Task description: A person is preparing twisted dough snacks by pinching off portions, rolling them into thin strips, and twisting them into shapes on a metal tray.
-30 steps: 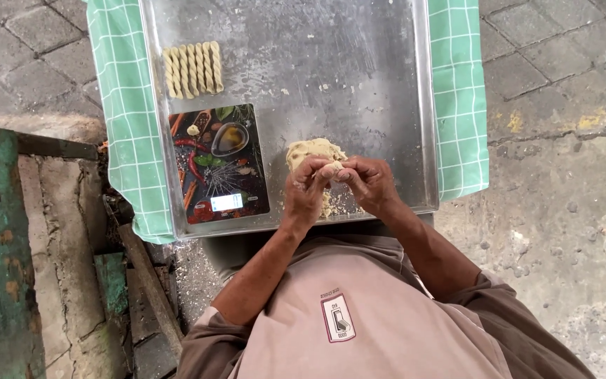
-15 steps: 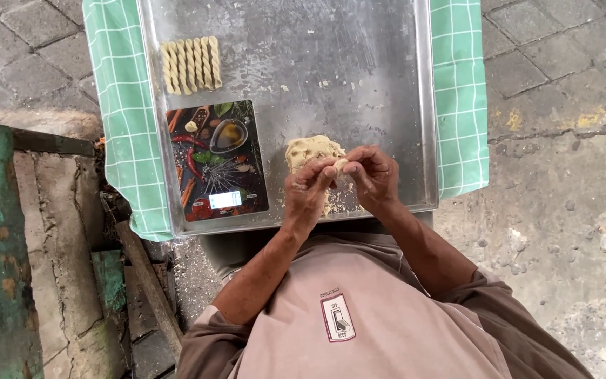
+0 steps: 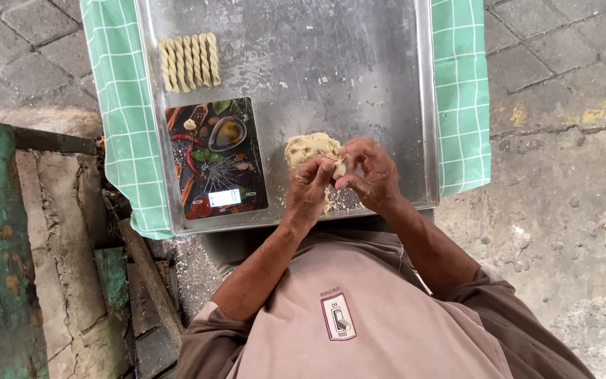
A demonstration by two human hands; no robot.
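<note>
Left hand [image 3: 311, 184], right hand [image 3: 369, 172] pinching small pale dough piece [image 3: 339, 168] between fingertips, just beside crumbly yellow dough mound [image 3: 308, 149] on steel tray [image 3: 359, 77].

Tray [image 3: 359, 42] on top of a cloth [image 3: 117, 140], cloth sticking out past the tray on the left and on the right. Row of twisted dough sticks [image 3: 189, 62] in the far left corner of the tray. Kitchen scale [image 3: 215, 158] just in front of the sticks, at the tray's near left edge. Tiny bit of dough [image 3: 189, 124] on the scale's far left part. Lump of dough [image 3: 310, 149] to the right of the scale, near the tray's front edge. Left hand [image 3: 310, 188] and right hand [image 3: 372, 172] side by side over the front of the lump, pinching a small dough piece [image 3: 339, 168] between them. Paved ground [image 3: 562, 140] all around.
</note>
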